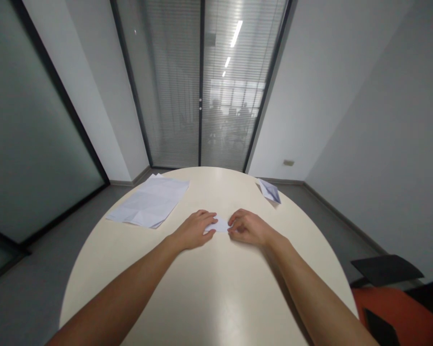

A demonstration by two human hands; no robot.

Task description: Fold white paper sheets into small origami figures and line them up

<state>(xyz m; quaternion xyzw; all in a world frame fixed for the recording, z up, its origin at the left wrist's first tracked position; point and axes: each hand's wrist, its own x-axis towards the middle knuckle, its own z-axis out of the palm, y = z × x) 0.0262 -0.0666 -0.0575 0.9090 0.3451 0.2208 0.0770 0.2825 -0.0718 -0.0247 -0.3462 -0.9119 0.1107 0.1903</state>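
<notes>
A small folded piece of white paper (222, 225) lies on the round table between my two hands. My left hand (197, 228) rests on its left side, palm down, with the thumb apart from the stretched fingers. At the paper's right end, my right hand (247, 226) has its fingers curled and pinched together on the edge. Part of the paper is hidden under the fingers of both hands.
Several white sheets (151, 199) lie on the cream table (216, 288) at the back left. A folded paper piece (269, 191) stands near the back right rim. An orange chair (400, 312) is at the right, and glass doors (202, 86) stand beyond the table.
</notes>
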